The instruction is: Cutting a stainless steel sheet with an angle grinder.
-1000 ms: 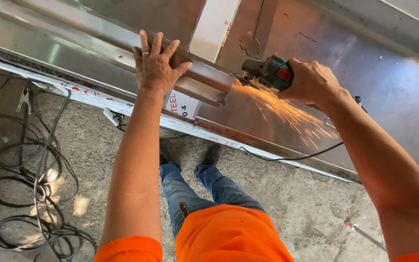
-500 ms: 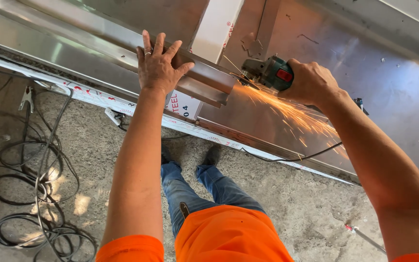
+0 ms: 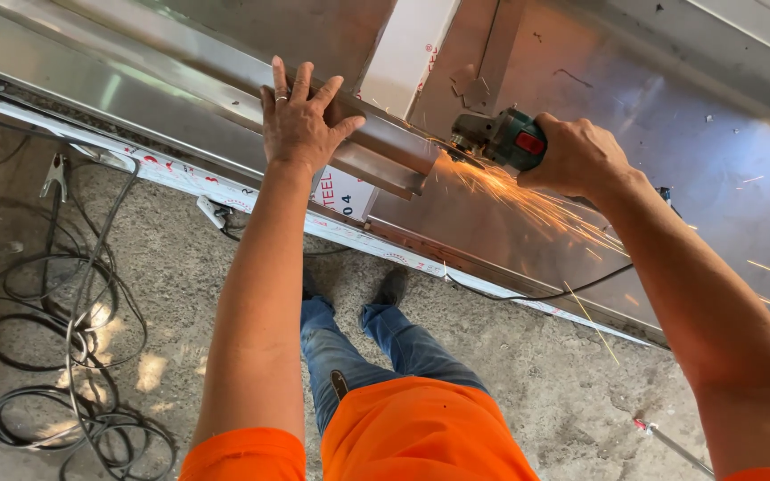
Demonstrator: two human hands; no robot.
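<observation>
Little has shifted since the earlier frames: both hands hold their places and the spark fan keeps streaming off to the right.

Left hand (image 3: 300,125): open flat, fingers spread, a ring on one finger, palm pressed down on the steel channel (image 3: 376,147). It grips nothing, only bears on the metal.

Right hand (image 3: 574,156): closed tight around the body of the angle grinder (image 3: 501,135), green and grey with a red switch. Grinder sits just right of the left hand, its disc at the channel's cut end; the disc itself is hard to make out behind the glare, probably touching the metal. Sparks (image 3: 528,200) spray right and down across the stainless sheet (image 3: 697,134).

Channel lies lengthwise on the sheet, near its front edge. White-filmed post (image 3: 412,49) rises behind it, between the two hands.

Below the front edge: concrete floor (image 3: 528,356), coiled black cables (image 3: 64,347) at the left, a clamp (image 3: 53,174) lying near them. Person's jeans and shoes show under an orange shirt (image 3: 421,432).
</observation>
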